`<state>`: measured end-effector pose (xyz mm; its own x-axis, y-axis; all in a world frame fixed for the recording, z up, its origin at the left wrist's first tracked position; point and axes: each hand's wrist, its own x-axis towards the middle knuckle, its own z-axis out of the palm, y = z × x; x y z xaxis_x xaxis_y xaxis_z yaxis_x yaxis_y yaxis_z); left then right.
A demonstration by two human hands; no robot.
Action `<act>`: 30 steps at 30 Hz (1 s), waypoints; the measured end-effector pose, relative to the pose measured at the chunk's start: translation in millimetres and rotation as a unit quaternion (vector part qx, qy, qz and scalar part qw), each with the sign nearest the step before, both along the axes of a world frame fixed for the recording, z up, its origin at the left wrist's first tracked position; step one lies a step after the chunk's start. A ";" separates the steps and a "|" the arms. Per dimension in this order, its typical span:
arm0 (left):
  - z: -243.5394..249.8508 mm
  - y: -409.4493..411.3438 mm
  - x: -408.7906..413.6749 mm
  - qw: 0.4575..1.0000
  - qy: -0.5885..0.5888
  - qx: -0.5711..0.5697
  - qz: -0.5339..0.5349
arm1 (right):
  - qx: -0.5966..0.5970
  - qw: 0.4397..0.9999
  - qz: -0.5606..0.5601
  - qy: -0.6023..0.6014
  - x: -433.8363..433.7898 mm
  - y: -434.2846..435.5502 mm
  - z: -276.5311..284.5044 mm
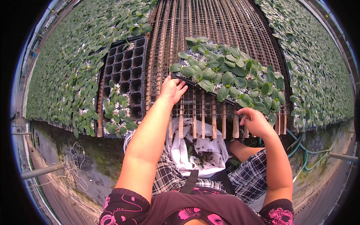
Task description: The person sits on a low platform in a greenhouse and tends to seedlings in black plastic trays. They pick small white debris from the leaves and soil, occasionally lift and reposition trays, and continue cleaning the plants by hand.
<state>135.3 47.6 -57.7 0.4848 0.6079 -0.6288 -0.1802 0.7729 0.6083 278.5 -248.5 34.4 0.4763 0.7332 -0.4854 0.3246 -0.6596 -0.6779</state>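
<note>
A black plug tray of broad-leaved seedlings (225, 70) lies slantwise on the bench before me, white granules showing between its leaves. My left hand (173, 88) is at the tray's left corner, fingers apart beside the rim; whether they touch it is hard to see. Near the tray's front right corner, my right hand (254, 121) has curled fingers pinching a thin, stick-like tool (245, 115), mostly hidden by the hand. To the left is a second black plug tray (137, 73), its cells mostly bare, with a cluster of seedlings (116, 112) at its near end.
The bench of wooden slats and mesh (202, 17) runs away from me. Dense seedlings flank it on the left (70, 56) and right (312, 64). Between my legs sits a white sack (180, 157) with dark soil and plant scraps. A green hose (305, 152) hangs at right; tangled string (74, 166) lies left.
</note>
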 end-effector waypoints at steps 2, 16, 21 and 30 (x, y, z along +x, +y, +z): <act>-7.2 2.9 3.2 0.998 -0.023 -0.053 0.032 | -0.069 0.991 0.103 -0.040 -5.5 5.7 -7.4; 27.8 -52.4 -59.1 0.962 0.128 0.024 -0.240 | -0.282 0.927 0.160 -0.189 14.9 18.8 -37.5; 23.6 -137.1 -104.2 0.908 0.058 -0.110 -0.401 | -0.263 0.936 0.020 -0.235 43.1 17.1 -56.9; 39.7 -62.9 -75.4 0.848 0.117 0.455 -0.246 | -0.219 0.965 -0.115 0.083 64.6 16.1 -46.2</act>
<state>59.9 -15.3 -18.0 0.7474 0.6531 -0.1220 0.2359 -0.0891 0.9677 343.1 -232.4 -11.8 0.4917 0.3244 -0.8080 0.0465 -0.9364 -0.3477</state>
